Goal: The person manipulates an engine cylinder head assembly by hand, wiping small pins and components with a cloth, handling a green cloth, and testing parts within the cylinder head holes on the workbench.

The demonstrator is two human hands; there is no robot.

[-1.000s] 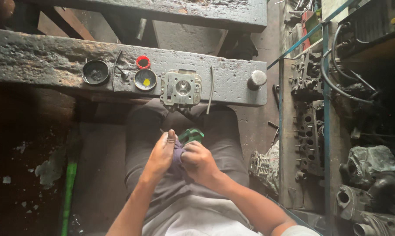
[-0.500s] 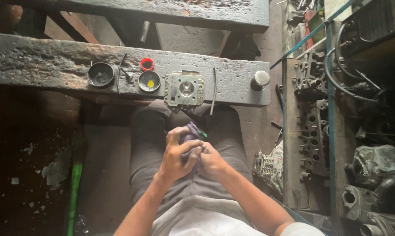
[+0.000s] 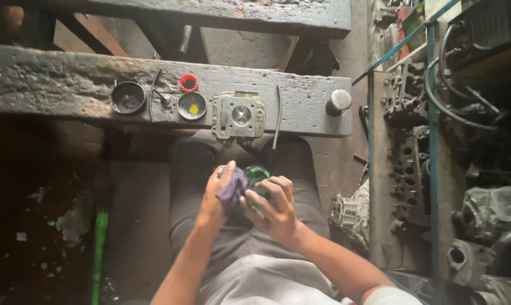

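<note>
Over my lap, my left hand (image 3: 213, 195) presses a dark purple cloth (image 3: 233, 189) against a small green part (image 3: 258, 174). My right hand (image 3: 271, 210) grips that green part from the right and below. Both hands touch each other around it. Just beyond my knees a grey metal engine part (image 3: 239, 115) with a round centre hole lies on a worn grey bench (image 3: 57, 85).
On the bench stand a dark round tin (image 3: 128, 97), a red cap (image 3: 189, 83), a tin with yellow paste (image 3: 192, 105), a thin rod (image 3: 277, 116) and a grey knob (image 3: 339, 101). Engine parts (image 3: 405, 164) crowd shelves at right. A green stick (image 3: 99, 243) leans at left.
My hands have shifted slightly on my lap, turning the green part inside the cloth. The view has tilted a little; the bench items stay put.
</note>
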